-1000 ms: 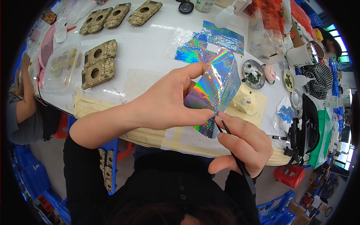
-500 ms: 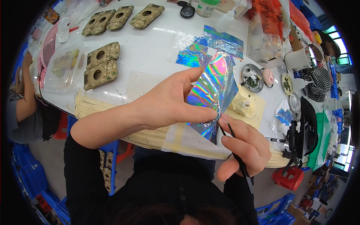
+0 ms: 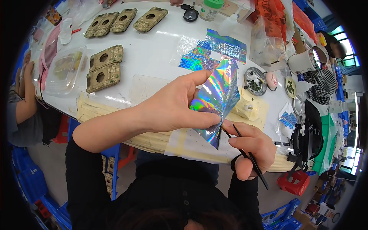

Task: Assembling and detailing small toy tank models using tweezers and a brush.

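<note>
My left hand (image 3: 172, 105) is closed on a folded, shiny rainbow-foil sheet (image 3: 215, 86), its thumb pressing along the lower edge. Black tweezers (image 3: 253, 165) lie across my right hand (image 3: 257, 147), held among its fingers. The tweezers' tips and my right fingertips meet the foil beside the left thumb; whether the tips grip anything is too small to tell. More rainbow-foil sheets (image 3: 226, 45) lie on the table beyond. A round metal dish (image 3: 249, 92) holding small dark green pieces stands right of the foil.
Camouflage-painted model tank hulls (image 3: 104, 72) sit at left and far left. A clear plastic box (image 3: 63, 76) is near the left edge, by another person's arm (image 3: 27, 96). At right are a yellowish block (image 3: 245, 109), a white mug (image 3: 303, 62), a black bag (image 3: 312, 134) and a green-lidded jar (image 3: 211, 9).
The tweezers' rear end has swung outward to the right, and their legs look farther apart. The foil's top has dipped slightly. My left hand keeps its hold.
</note>
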